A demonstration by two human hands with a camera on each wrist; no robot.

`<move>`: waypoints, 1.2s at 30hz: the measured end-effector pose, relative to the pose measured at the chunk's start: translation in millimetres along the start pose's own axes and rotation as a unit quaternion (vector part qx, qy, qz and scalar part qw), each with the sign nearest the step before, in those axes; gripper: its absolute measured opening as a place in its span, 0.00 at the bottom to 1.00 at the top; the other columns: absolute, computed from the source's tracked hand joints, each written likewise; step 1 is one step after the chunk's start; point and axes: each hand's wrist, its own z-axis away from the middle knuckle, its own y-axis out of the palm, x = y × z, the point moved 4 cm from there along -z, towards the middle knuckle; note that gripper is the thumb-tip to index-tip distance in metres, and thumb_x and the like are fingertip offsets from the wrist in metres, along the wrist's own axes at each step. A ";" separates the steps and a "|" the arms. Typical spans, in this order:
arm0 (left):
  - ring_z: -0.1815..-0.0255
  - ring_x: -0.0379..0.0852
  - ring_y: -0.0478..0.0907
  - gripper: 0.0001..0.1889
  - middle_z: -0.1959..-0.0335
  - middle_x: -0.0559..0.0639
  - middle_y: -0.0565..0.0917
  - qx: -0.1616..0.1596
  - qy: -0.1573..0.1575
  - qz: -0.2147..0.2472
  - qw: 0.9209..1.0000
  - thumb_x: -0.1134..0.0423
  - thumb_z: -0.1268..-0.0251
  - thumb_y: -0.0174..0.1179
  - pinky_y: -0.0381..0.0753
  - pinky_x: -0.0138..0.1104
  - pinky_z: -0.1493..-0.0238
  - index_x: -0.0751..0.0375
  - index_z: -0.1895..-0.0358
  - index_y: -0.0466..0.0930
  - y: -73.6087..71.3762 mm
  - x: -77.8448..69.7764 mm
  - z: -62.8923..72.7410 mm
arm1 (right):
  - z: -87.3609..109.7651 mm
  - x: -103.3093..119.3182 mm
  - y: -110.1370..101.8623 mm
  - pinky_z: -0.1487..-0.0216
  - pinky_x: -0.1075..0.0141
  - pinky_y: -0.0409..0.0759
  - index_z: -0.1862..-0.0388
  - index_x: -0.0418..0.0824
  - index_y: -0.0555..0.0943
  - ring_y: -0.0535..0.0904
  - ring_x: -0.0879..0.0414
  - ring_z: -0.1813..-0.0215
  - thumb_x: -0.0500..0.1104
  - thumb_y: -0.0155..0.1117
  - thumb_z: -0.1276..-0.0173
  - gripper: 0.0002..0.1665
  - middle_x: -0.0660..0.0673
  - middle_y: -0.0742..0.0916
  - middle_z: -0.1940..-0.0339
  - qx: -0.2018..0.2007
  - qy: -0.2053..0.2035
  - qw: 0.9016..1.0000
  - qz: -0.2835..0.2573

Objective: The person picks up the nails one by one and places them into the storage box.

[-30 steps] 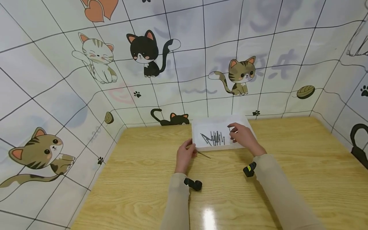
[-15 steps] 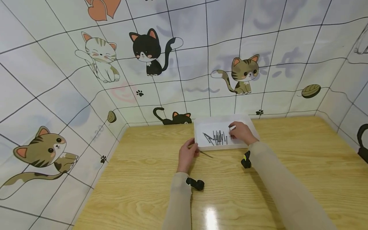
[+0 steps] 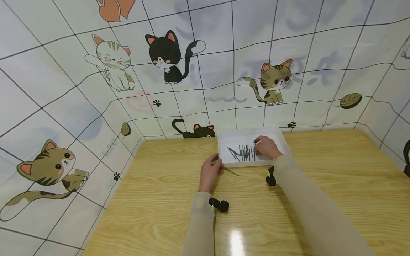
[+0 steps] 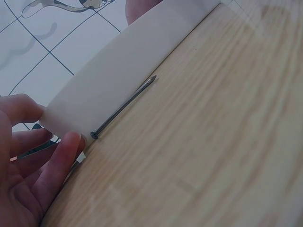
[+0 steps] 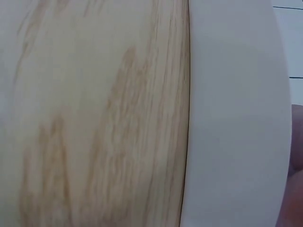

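Observation:
A shallow white tray (image 3: 246, 165) stands on the table, holding several dark nails (image 3: 246, 153) in a loose row, some crossed at its left side. My left hand (image 3: 209, 175) grips the tray's near left corner; in the left wrist view the thumb and fingers lie around that corner. Over the right part of the tray, my right hand (image 3: 269, 147) pinches a nail (image 3: 255, 141) close to the row's right end, its fingertips partly hidden. One loose nail (image 4: 124, 108) lies on the wood along the tray's front wall, its head near my left thumb.
The pale wooden table (image 3: 160, 199) runs around the tray. Behind and to the left rise walls (image 3: 217, 78) covered with gridded paper showing cartoon cats. In the right wrist view, the tray's white wall (image 5: 236, 113) fills the right side.
My right hand has shifted slightly left and lower with its nail, towards the row in the tray. The left hand stays on the corner. The head view has turned a little to the left.

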 end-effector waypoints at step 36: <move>0.69 0.45 0.79 0.21 0.51 0.48 0.77 -0.002 -0.009 0.005 1.000 0.57 0.37 0.53 0.81 0.34 0.70 0.53 0.41 0.71 2.1 0.6 0.2 | 8.9 9.4 -2.0 0.69 0.63 0.76 0.43 0.32 0.69 0.79 0.52 0.68 0.39 0.50 0.33 0.21 0.34 0.79 0.53 0.000 -0.010 1.000 0.021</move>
